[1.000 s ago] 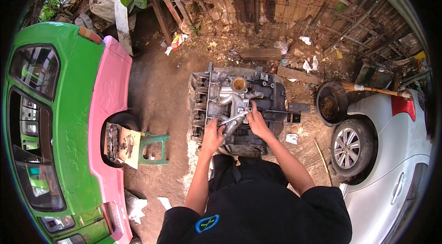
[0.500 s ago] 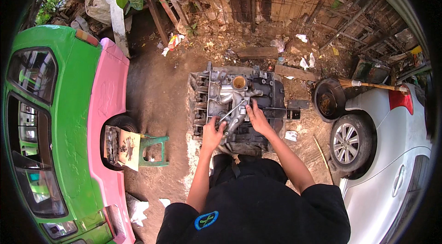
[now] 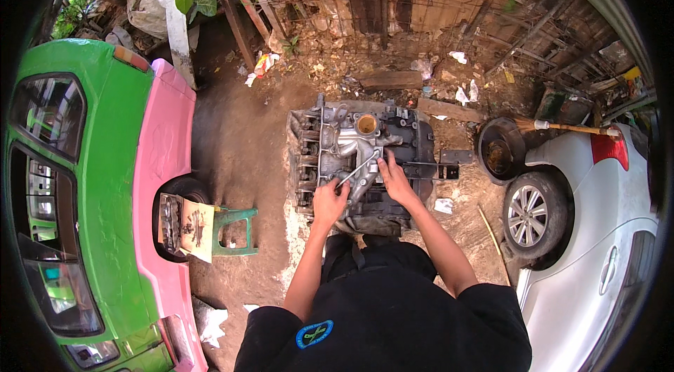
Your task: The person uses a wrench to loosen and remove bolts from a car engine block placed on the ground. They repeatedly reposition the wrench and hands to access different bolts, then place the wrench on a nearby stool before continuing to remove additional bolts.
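A silver intake manifold (image 3: 361,188) with a round opening lies on the dark engine block (image 3: 418,134) in front of me. My left hand (image 3: 328,202) is closed around the near end of a slim metal wrench (image 3: 357,169), which slants up to the right across the manifold. Resting on the manifold by the wrench's far end, my right hand (image 3: 395,179) has its fingers stretched out. Its fingertips partly cover that end, so the fastener there cannot be made out.
At left, a green stool (image 3: 236,231) stands by a cardboard piece (image 3: 197,228) with small metal parts, beside a green and pink vehicle (image 3: 163,126). At right are a black basin (image 3: 484,151), a broom (image 3: 572,129) and a silver car (image 3: 576,252). Wooden planks (image 3: 390,81) and litter lie beyond the engine.
My left hand has shifted slightly, its fingers drawn closer about the wrench's near end. My right hand stays almost in place. The view has moved a little.
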### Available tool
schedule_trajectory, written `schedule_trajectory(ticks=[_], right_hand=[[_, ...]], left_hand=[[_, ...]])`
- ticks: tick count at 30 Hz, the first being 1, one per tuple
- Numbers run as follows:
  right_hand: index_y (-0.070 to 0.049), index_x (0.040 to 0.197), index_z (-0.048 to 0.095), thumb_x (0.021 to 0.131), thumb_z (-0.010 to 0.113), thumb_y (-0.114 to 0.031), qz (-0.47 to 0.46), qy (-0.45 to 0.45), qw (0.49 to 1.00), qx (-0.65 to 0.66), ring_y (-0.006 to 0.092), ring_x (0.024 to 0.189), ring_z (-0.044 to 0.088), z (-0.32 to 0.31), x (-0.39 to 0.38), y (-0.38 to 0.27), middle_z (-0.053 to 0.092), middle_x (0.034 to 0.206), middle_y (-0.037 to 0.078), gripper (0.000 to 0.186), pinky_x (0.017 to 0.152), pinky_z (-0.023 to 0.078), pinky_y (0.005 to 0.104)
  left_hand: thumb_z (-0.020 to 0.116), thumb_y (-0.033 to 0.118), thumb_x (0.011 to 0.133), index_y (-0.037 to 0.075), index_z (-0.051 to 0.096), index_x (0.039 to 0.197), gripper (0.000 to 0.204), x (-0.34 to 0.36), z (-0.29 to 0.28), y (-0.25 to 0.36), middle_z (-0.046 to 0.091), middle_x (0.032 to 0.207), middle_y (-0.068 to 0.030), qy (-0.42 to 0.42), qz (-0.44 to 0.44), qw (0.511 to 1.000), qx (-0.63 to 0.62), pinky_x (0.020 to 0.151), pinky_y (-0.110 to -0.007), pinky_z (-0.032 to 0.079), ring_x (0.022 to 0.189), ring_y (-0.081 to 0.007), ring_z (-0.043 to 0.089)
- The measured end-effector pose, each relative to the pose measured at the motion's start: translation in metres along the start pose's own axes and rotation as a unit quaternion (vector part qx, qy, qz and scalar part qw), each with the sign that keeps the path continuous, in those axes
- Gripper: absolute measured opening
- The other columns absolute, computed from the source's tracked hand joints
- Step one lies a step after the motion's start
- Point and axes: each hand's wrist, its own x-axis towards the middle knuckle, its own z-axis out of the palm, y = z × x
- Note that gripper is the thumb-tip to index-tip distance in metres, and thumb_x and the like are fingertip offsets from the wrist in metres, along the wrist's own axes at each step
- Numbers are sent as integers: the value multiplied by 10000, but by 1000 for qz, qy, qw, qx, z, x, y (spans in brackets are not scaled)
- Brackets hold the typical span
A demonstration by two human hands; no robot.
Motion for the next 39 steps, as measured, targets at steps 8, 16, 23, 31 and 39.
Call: schedule_trajectory(ticks=[8,16,23,31,39], right_hand=[[28,1473,266,1064,340,-461,-12,12,1000,-6,475,1250,516,1,-2,0,557,1274,353,642,1022,404,457],[24,1455,263,1063,322,-477,-8,-4,1000,5,484,1202,545,2,-1,4,583,1232,338,639,996,417,456],[44,1514,196,1039,323,-570,-111,70,991,-13,209,672,496,15,12,31,532,726,104,787,657,407,375],[70,1498,233,1042,368,-535,-51,44,998,-5,211,628,474,7,5,20,528,713,126,770,611,402,384],[40,1478,243,1060,366,-463,-21,23,999,-22,457,1231,533,1,-2,0,558,1265,349,665,1013,407,437]], left_hand=[[695,251,896,8,657,1018,275,-2,-6,-6,637,682,-208,31,46,985,-160,580,-414,471,570,-322,614],[638,148,911,26,611,1038,178,-1,-6,-1,646,801,-273,-28,85,996,-7,646,-506,483,729,-463,628],[569,208,944,-23,585,1014,242,-1,-2,3,655,856,-276,-27,64,997,18,705,-543,472,800,-476,624],[585,225,935,-41,605,841,283,3,0,8,609,714,-278,13,49,998,-44,619,-504,453,681,-457,609],[600,248,944,-30,661,917,285,4,0,1,606,661,-258,-11,-14,998,-60,597,-463,459,626,-412,632]])
